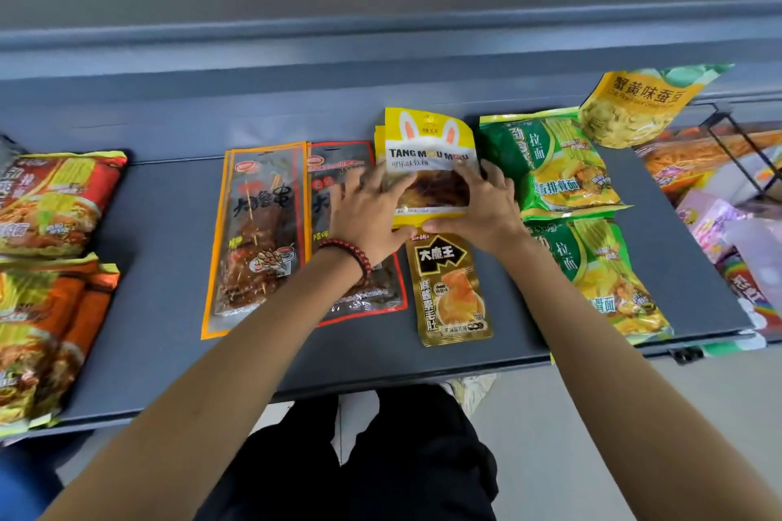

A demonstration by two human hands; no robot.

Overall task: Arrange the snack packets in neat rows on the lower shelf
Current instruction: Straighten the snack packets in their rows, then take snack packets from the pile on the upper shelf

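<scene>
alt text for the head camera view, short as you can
The left hand and right hand hold a yellow rabbit-ear packet at a grey shelf, between dark skewer packets and green noodle packets. A gold packet lies just in front.

yellow bunny packets (427, 140), stacked, on grey shelf (169, 224)
</scene>
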